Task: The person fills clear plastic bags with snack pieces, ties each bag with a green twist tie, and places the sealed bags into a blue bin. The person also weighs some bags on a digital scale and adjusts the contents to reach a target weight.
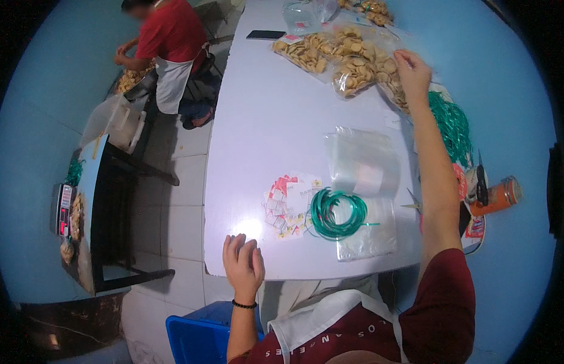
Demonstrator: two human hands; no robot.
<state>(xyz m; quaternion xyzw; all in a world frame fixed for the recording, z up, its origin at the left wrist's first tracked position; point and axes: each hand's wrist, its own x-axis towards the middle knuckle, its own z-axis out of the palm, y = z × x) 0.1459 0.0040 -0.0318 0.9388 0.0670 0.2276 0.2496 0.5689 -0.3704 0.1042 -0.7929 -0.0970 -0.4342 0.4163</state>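
Head view: far left of the left fingers, one white digital scale with a red-lit display (64,209) sits on a narrow side table (91,242). Farther off, ahead and to their left, one co-worker in a red shirt (173,30) has both hands over a metal basin of tan pieces (142,88). The person's left hand (244,272) hangs at the white bench's (282,121) near left corner, its fingers loosely curled, slightly parted, holding nothing visible. Well ahead of these fingers lies one black flat phone (265,34).

Just to their right spread small white, red and yellow paper cards (289,203), overlapping too much to count. Next comes one coil of shiny green plastic ribbon (320,225), then two stacks of flat clear plastic bags (367,161).

At the right fingers, and left of them, lie at least four clear plastic bags filled with round tan chips (355,76). The right hand's (415,79) fingers are drawn narrow at the rightmost bag; whether they grip its film, I cannot tell. Nearer the body and right of them are one bundle of green plastic strands (452,127), one pair of black-handled scissors (482,188) and one orange cylindrical jar (496,198).
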